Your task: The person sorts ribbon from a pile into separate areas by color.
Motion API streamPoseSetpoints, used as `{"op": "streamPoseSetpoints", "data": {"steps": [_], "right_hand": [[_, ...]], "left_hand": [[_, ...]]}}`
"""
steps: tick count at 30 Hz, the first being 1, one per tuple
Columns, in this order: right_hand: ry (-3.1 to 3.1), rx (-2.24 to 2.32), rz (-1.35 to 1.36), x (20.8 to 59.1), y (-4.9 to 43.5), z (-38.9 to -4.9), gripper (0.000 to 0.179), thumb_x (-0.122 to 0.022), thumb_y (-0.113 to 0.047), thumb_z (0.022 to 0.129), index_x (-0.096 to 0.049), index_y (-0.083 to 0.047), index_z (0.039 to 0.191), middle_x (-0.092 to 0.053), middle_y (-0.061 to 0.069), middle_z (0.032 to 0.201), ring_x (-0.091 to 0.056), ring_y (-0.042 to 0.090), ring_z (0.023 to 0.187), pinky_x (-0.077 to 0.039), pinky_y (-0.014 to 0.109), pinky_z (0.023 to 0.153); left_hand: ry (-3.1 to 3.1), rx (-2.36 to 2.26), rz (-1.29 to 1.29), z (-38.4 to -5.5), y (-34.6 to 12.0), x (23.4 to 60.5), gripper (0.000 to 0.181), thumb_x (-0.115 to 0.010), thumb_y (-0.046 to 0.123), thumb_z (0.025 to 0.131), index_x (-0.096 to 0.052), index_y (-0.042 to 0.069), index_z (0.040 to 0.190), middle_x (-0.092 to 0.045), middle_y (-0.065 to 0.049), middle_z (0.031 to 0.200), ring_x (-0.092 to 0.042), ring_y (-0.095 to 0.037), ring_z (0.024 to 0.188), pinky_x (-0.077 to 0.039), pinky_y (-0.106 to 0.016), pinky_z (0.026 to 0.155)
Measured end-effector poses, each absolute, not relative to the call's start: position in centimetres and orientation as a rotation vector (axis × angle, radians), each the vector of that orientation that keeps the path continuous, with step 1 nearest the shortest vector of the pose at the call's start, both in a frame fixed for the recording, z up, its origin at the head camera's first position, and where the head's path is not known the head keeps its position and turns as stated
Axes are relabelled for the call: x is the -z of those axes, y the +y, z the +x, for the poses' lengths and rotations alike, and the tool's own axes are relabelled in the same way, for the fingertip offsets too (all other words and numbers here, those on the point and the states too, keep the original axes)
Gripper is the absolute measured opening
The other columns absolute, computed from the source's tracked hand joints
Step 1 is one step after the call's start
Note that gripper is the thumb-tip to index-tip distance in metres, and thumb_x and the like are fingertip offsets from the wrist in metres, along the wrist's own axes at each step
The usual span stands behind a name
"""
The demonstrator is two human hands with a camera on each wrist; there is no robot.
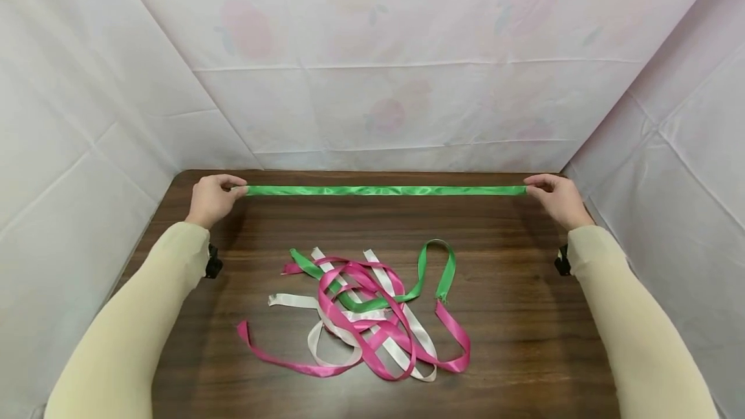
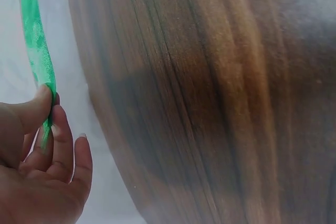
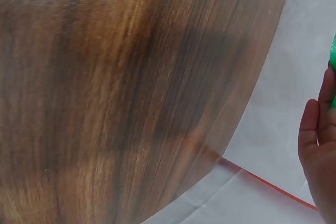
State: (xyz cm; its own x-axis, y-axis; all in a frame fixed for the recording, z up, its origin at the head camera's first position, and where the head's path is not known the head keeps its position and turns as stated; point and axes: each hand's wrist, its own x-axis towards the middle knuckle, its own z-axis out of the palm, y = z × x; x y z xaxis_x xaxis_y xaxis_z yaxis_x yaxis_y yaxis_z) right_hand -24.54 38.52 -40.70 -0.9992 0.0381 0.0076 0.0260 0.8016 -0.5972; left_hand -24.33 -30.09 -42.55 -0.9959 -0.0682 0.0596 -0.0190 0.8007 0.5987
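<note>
A green satin ribbon (image 1: 384, 191) stretches straight and level between both hands, above the far part of the table. Its left end is pinched between thumb and fingers of my left hand (image 1: 214, 199); in the left wrist view, a short green tail pokes out below the thumb of that hand (image 2: 47, 150). My right hand (image 1: 560, 200) pinches the opposite end. Only part of the right hand (image 3: 320, 129) and a sliver of green show at the edge of the right wrist view. Nearer me lies a loose tangle of pink ribbon (image 1: 456, 335), white ribbon (image 1: 293, 301) and another green ribbon (image 1: 447, 277).
The dark wooden table (image 1: 512, 354) carries the tangle at its middle front. White cloth with faint fruit prints (image 1: 384, 115) hangs behind the far edge, and plain white cloth (image 1: 70, 115) stands along the left side, with more at the right.
</note>
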Motion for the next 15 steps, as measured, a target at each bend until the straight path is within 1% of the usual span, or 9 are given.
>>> {"op": "streamPoseSetpoints", "data": {"steps": [4, 6, 10, 15], "right_hand": [[-2.912, -0.995, -0.115, 41.0, 38.4, -25.0, 0.041, -0.057, -0.034, 0.106, -0.067, -0.002, 0.13, -0.066, 0.025, 0.129, -0.063, 0.034, 0.105, -0.046, 0.018, 0.069], [-2.894, -1.0, -0.156, 41.2, 38.5, -25.3, 0.041, -0.058, -0.035, 0.106, -0.068, -0.003, 0.13, -0.066, 0.025, 0.129, -0.063, 0.035, 0.107, -0.046, 0.018, 0.069], [-2.892, -0.996, -0.185, 41.5, 38.6, -25.4, 0.041, -0.058, -0.033, 0.106, -0.068, -0.002, 0.13, -0.065, 0.026, 0.131, -0.061, 0.031, 0.103, -0.045, 0.02, 0.068], [-2.877, -0.978, -0.193, 41.9, 38.8, -25.4, 0.036, -0.06, -0.028, 0.105, -0.069, -0.001, 0.128, -0.065, 0.026, 0.132, -0.057, 0.018, 0.094, -0.043, 0.02, 0.069]], "left_hand": [[-2.903, 0.965, 0.083, -24.6, -30.0, 42.7, 0.03, -0.063, 0.02, 0.104, -0.071, 0.0, 0.124, -0.069, -0.031, 0.122, -0.064, -0.037, 0.092, -0.044, -0.031, 0.066], [-2.897, 0.964, 0.096, -24.7, -29.9, 42.7, 0.029, -0.064, 0.02, 0.103, -0.071, -0.001, 0.123, -0.07, -0.03, 0.118, -0.065, -0.038, 0.092, -0.045, -0.03, 0.065], [-2.869, 0.969, 0.125, -24.7, -29.7, 42.9, 0.029, -0.066, 0.02, 0.102, -0.073, -0.001, 0.12, -0.071, -0.03, 0.114, -0.064, -0.038, 0.091, -0.046, -0.029, 0.066], [-2.848, 0.979, 0.135, -25.2, -29.5, 43.6, 0.028, -0.067, 0.019, 0.101, -0.074, -0.001, 0.119, -0.072, -0.03, 0.11, -0.064, -0.037, 0.088, -0.045, -0.03, 0.067]]}}
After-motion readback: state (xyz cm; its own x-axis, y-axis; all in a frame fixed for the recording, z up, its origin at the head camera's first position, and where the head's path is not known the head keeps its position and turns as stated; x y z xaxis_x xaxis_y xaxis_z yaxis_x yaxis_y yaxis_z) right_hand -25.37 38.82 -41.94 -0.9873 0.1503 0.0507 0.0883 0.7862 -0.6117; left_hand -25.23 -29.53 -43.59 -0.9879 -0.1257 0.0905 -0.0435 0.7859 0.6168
